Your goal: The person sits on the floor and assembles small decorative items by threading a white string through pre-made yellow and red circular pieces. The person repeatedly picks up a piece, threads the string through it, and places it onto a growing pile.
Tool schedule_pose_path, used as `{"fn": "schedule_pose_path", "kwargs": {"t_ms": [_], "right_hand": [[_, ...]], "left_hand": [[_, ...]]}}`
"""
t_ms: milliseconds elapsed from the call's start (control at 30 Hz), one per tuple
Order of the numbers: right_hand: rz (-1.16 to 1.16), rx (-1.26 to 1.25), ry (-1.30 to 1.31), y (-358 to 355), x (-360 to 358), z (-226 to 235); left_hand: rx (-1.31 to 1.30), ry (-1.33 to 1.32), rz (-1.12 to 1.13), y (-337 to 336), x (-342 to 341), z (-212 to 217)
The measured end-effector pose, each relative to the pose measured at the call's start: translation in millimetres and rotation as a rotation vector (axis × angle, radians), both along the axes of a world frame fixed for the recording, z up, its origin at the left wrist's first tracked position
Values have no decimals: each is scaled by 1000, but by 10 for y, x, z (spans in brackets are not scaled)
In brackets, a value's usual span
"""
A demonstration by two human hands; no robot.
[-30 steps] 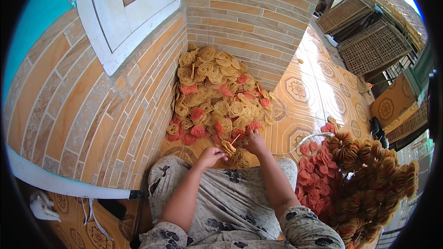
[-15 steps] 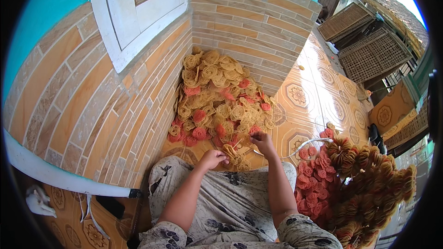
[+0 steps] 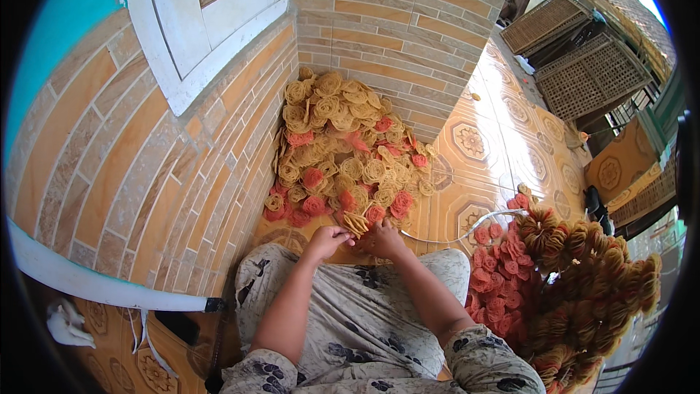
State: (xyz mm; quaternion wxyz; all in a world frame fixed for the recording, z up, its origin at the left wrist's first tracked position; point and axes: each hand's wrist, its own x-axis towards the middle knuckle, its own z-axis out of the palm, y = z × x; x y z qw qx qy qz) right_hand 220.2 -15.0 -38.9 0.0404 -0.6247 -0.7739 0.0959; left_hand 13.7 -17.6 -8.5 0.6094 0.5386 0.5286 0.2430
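Note:
Lacy coiled discs, like raw crackers in rosette form, are before me in yellow and red. My left hand (image 3: 329, 242) pinches a small stack of yellow coiled discs (image 3: 356, 224) at the near edge of a heap. Right beside that stack is my right hand (image 3: 385, 239), its fingers closed at a red coiled disc (image 3: 375, 214); the grip itself is partly hidden. From near my right hand a thin pale strip (image 3: 467, 235) curves away rightward. Just past both hands rises the heap of mostly yellow discs (image 3: 343, 124), mixed with red ones.
By my right knee lie many red discs (image 3: 499, 277) and thick bundled strings of yellow-brown discs (image 3: 583, 284). Tiled walls (image 3: 386, 22) enclose the heap. A white cat (image 3: 67, 322) and a dark flat object (image 3: 177, 327) are at lower left. Woven racks (image 3: 590, 76) stand far right.
My right hand has moved left and slightly down, closing the gap to my left hand. A red disc now shows at its fingertips. The left hand stays nearly in place.

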Motion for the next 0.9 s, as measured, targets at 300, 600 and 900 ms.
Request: {"fn": "schedule_pose_path", "kwargs": {"t_ms": [300, 600, 900], "right_hand": [[-527, -280, 887, 433, 614, 255], [-404, -236, 1207, 309, 510, 490], [-380, -127, 1119, 286, 439, 552]], "left_hand": [[-35, -5, -59, -39, 83, -16], [-25, 3, -59, -52, 92, 21], [-119, 29, -53, -79, 118, 213]]}}
